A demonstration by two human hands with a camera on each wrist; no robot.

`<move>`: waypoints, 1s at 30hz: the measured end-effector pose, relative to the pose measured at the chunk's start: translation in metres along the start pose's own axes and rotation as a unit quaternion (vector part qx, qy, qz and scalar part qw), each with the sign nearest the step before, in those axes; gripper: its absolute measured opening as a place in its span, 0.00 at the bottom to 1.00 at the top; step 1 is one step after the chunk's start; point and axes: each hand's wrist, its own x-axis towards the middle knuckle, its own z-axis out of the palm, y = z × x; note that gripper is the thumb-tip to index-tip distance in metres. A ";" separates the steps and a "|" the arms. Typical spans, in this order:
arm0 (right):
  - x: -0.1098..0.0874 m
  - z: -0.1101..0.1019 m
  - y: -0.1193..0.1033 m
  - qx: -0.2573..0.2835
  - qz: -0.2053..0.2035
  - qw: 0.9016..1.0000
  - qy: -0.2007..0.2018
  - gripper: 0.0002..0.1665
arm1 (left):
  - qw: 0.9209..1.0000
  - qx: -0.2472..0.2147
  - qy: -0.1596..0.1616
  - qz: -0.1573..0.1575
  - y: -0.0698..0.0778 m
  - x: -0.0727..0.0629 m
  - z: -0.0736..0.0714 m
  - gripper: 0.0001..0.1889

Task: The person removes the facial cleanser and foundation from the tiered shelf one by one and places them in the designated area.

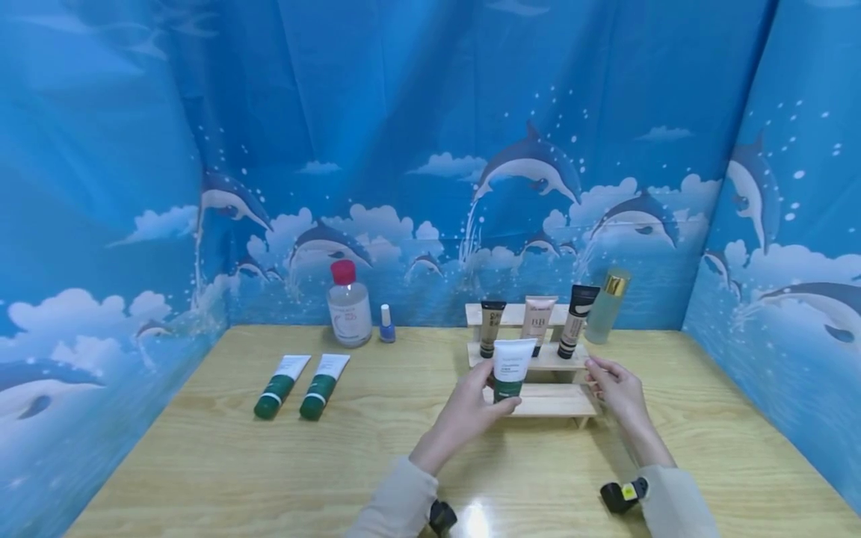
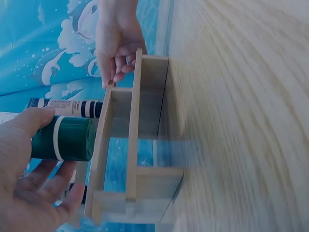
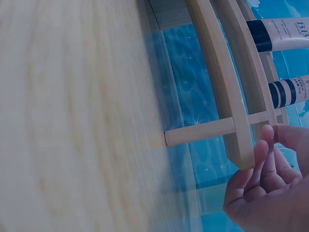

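A white tube with a dark green cap (image 1: 511, 369) stands cap-down in my left hand (image 1: 494, 390), just over the lowest step of a wooden stepped rack (image 1: 551, 401). In the left wrist view, thumb and fingers of that left hand (image 2: 34, 179) wrap the tube's green cap (image 2: 65, 138) beside the rack (image 2: 130, 140). My right hand (image 1: 601, 375) holds the rack's right end. The right wrist view shows this right hand (image 3: 265, 186) pinching the end of a rack slat (image 3: 227, 96).
Three tubes (image 1: 538, 321) stand on the rack's upper steps, a gold-capped green bottle (image 1: 608, 305) to their right. Two green-white tubes (image 1: 282, 385) lie at the left, behind them a red-capped clear bottle (image 1: 348, 306) and a blue nail polish bottle (image 1: 386, 323). Blue dolphin curtains enclose the table (image 1: 202, 463).
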 end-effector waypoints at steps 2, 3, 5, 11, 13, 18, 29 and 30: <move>0.001 0.000 0.000 -0.001 0.001 1.000 0.000 0.34 | 1.000 0.006 0.002 -0.003 -0.001 -0.001 -0.006 0.27; 0.001 0.000 0.000 0.001 0.000 1.000 -0.001 0.34 | 1.000 0.009 0.003 -0.003 -0.002 -0.002 -0.008 0.28; 0.001 0.001 0.000 0.004 -0.004 1.000 -0.004 0.34 | 1.000 0.017 0.008 0.003 -0.003 -0.004 -0.014 0.28; 0.000 0.002 -0.002 0.005 -0.003 1.000 -0.008 0.33 | 0.998 0.039 0.030 0.024 -0.013 -0.009 -0.035 0.27; 0.001 0.002 -0.002 0.003 -0.002 1.000 -0.005 0.33 | 0.998 0.045 0.036 0.021 -0.017 -0.010 -0.041 0.27; 0.003 0.002 -0.002 0.002 -0.005 1.000 0.001 0.33 | 0.997 0.050 0.057 0.004 -0.029 -0.011 -0.057 0.27; 0.001 0.002 -0.001 0.011 0.003 1.000 0.001 0.35 | 0.992 0.044 0.105 -0.049 -0.050 -0.015 -0.091 0.26; 0.000 0.001 -0.001 0.012 0.005 1.000 0.004 0.35 | 0.992 0.048 0.105 -0.054 -0.051 -0.015 -0.094 0.26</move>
